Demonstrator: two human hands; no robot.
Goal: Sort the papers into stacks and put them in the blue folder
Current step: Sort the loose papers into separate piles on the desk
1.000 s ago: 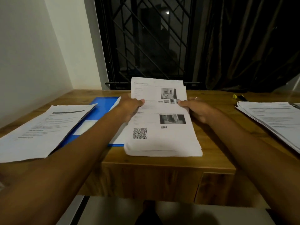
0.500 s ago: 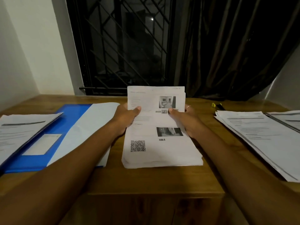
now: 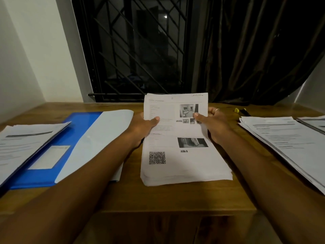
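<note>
A thick stack of printed papers [image 3: 182, 161] with photos and a QR code lies in the middle of the wooden desk [image 3: 175, 198]. Its far end is lifted off the desk. My left hand [image 3: 144, 127] grips the stack's left edge, thumb on top. My right hand [image 3: 212, 124] grips the right edge, thumb on the top sheet. The blue folder [image 3: 79, 125] lies open to the left, with a pale sheet [image 3: 98, 143] across it. Another paper stack [image 3: 22, 143] overlaps the folder's left side. A third paper stack [image 3: 288, 143] lies at the right.
A yellow highlighter and a dark pen [image 3: 241, 110] lie at the back right of the desk. Behind the desk are a barred window [image 3: 137, 50] and a dark curtain [image 3: 255, 50]. A white wall [image 3: 26, 59] runs along the left.
The view has shifted right and tilted up. Both hands have raised the far end of the middle stack a little, with the right thumb further onto the top sheet.
</note>
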